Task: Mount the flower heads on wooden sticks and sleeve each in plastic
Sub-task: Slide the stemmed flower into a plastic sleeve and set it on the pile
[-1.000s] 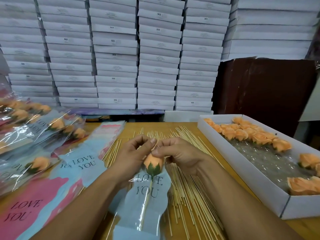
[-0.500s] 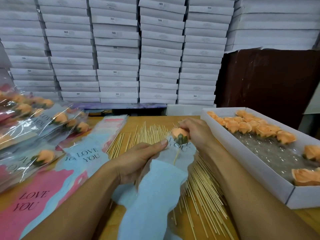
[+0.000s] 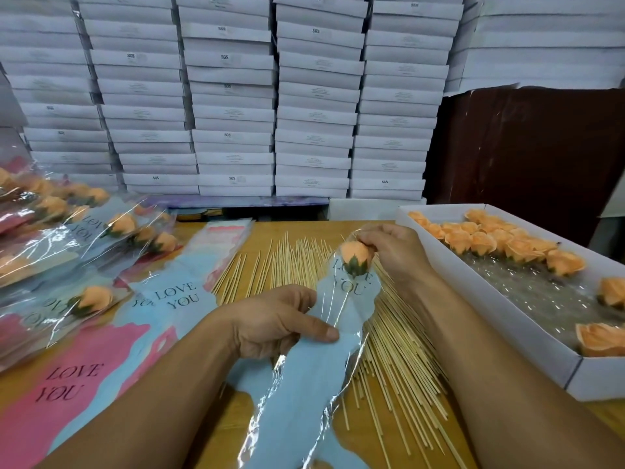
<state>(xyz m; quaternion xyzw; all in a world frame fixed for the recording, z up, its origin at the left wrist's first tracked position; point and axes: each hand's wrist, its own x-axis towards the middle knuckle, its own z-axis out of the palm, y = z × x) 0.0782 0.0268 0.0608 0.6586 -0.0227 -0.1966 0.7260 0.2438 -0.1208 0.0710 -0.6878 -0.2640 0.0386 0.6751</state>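
An orange flower head (image 3: 355, 257) with green sepals sits on a thin wooden stick inside a blue "LOVE YOU" plastic sleeve (image 3: 304, 384). My right hand (image 3: 392, 252) pinches the sleeve's top edge just above the flower. My left hand (image 3: 277, 323) grips the sleeve's middle, thumb on top. The sleeve lies over a spread of loose wooden sticks (image 3: 389, 340) on the table. Loose orange flower heads (image 3: 487, 240) fill the far end of a white box (image 3: 507, 319) at the right.
Finished sleeved flowers (image 3: 88, 238) are piled at the left. Empty pink and blue sleeves (image 3: 84, 360) lie flat beside them. Stacked white boxes (image 3: 233, 96) form a wall behind the wooden table (image 3: 602, 414); a dark brown panel (image 3: 527, 147) stands at the back right.
The two hands have moved apart: my right hand carried the flower end up and right, my left slid down the sleeve to its middle. The sleeve now lies stretched out lengthwise.
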